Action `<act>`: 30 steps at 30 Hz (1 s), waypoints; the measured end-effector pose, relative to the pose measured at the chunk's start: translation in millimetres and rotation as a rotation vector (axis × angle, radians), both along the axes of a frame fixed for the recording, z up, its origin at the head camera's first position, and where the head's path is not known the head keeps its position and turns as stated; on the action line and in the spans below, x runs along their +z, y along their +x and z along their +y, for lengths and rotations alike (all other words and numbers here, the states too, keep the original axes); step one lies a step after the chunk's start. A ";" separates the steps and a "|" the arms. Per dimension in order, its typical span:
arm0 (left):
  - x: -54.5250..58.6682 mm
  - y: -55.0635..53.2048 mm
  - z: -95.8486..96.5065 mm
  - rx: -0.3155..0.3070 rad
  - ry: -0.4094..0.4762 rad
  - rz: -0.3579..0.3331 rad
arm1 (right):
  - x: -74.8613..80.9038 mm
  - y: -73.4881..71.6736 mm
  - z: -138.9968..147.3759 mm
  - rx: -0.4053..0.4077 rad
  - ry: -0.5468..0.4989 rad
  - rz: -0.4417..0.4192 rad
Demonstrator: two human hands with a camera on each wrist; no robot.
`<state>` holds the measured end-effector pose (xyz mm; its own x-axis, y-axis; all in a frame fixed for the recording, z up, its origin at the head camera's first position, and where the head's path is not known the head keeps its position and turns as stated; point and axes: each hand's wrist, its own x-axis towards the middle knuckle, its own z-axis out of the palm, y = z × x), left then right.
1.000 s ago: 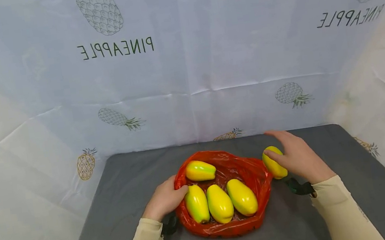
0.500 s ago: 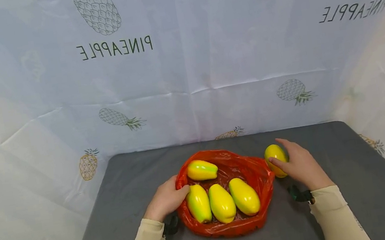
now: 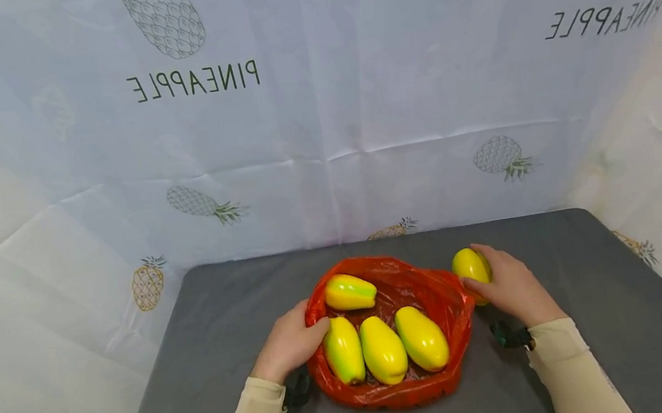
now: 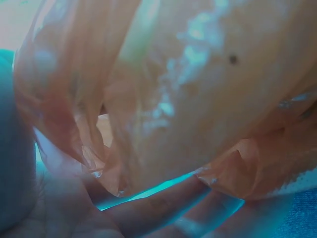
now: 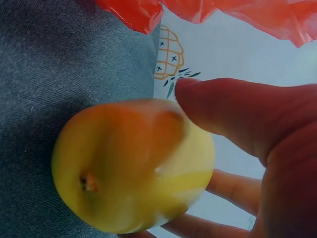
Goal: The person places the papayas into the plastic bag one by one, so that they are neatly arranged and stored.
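Note:
A red plastic bag (image 3: 389,396) lies with its mouth spread wide on the grey table, several glossy yellow-green papayas (image 3: 384,351) inside it. My left hand (image 3: 289,343) grips the bag's left side, thumb over the rim and fingers behind the film. In the left wrist view, the bag's thin film (image 4: 163,99) fills most of the picture above the fingers. Just right of the bag, another papaya (image 3: 470,267) rests on the table, its dark end spot facing the right wrist camera. My right hand (image 3: 517,287) holds this papaya, thumb on the near side and fingers round the far side.
The grey table (image 3: 224,306) reaches back to a pale cloth wall (image 3: 317,109) printed with pineapples and mirrored lettering. Similar cloth hangs at both sides. Each wrist wears a dark strap; the bag's right edge (image 3: 462,308) lies close to the right thumb.
My right hand has lowered, and its fingers have closed in round the papaya outside the bag. The left hand keeps its hold on the rim; the view has shifted slightly.

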<state>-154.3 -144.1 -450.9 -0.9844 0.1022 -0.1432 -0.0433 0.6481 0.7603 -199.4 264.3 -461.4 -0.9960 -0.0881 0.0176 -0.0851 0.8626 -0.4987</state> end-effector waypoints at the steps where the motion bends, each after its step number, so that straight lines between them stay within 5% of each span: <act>1: 0.2 -0.2 0.1 0.001 0.003 0.000 | -0.7 -0.7 0.2 -0.001 0.000 -0.003; 15: 0.9 -3.0 -1.7 0.008 0.002 -0.025 | 1.3 -2.6 1.2 0.007 0.005 -0.031; 30: 1.1 -2.6 -2.6 0.016 -0.009 -0.029 | 18.0 4.0 2.5 0.050 0.031 0.047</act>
